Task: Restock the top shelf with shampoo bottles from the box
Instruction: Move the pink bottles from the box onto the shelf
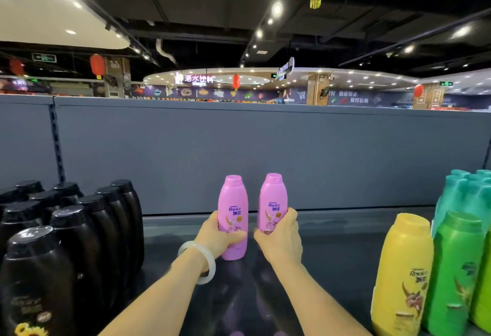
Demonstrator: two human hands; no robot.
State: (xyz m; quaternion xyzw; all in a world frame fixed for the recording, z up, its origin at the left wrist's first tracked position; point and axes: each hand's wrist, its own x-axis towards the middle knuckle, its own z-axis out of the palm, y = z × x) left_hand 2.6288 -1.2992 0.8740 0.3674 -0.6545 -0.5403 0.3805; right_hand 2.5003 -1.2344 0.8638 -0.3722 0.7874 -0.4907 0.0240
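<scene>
Two pink shampoo bottles stand upright side by side near the middle of the dark top shelf [332, 242]. My left hand [219, 237], with a pale bangle on its wrist, grips the lower half of the left pink bottle [233, 203]. My right hand [280, 240] is wrapped around the lower part of the right pink bottle [273, 197]. Both bottles are close to the grey back panel [265, 149], a small gap between them. The box is out of view.
Several black shampoo bottles [69, 242] fill the shelf's left side. On the right stand a yellow bottle [401, 274], green bottles [457, 269] and teal bottles [467, 192]. Bare shelf lies between these groups, around the pink bottles.
</scene>
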